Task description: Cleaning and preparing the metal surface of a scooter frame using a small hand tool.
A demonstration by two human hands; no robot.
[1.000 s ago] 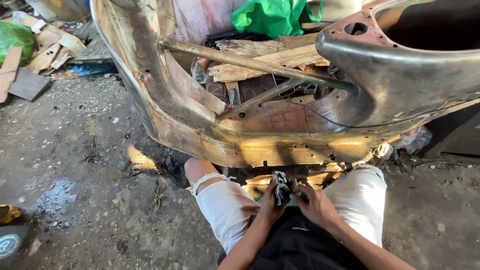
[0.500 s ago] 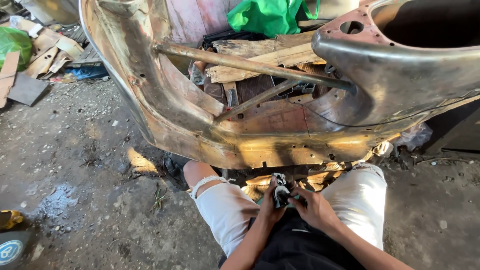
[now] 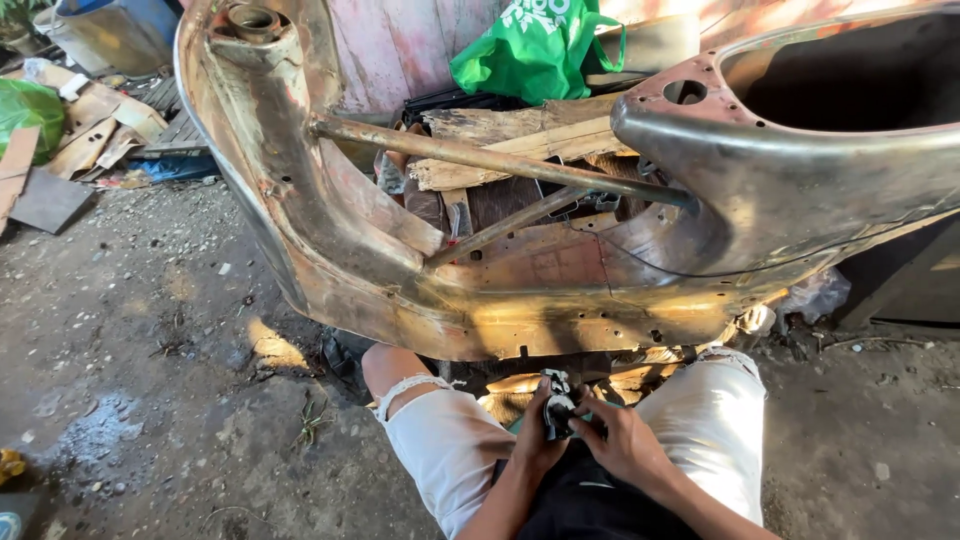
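Sitting low on the ground, knees spread, pale frayed shorts (image 3: 450, 440) showing on both legs. Holding a small dark metal part (image 3: 557, 403) between the knees, right at the lap, just below the lower edge of a bare rusty vehicle frame (image 3: 400, 270).

Left hand (image 3: 535, 440) wrapping around the part from the left, fingers curled closed on its lower half. Right hand (image 3: 625, 440) gripping the same part from the right, fingers bent in against it, thumb up near its top. Both hands touching each other around the part; details of the part too small to make out beyond dark body and some pale metal bits.

Frame standing tilted just ahead of the knees, curving up to a round socket (image 3: 254, 20) at upper left and a wide hollow shell (image 3: 840, 130) at right. Thin metal rod (image 3: 500, 160) crossing the frame's opening.

Lying behind the rod: splintered wooden boards (image 3: 520, 140). Sitting above them: green bag (image 3: 540, 45).

Spreading out on the left: dirt floor (image 3: 130, 350) with gravel and a damp patch. Piling up at far upper left: cardboard scraps (image 3: 90, 130), near a blue barrel (image 3: 120, 25).
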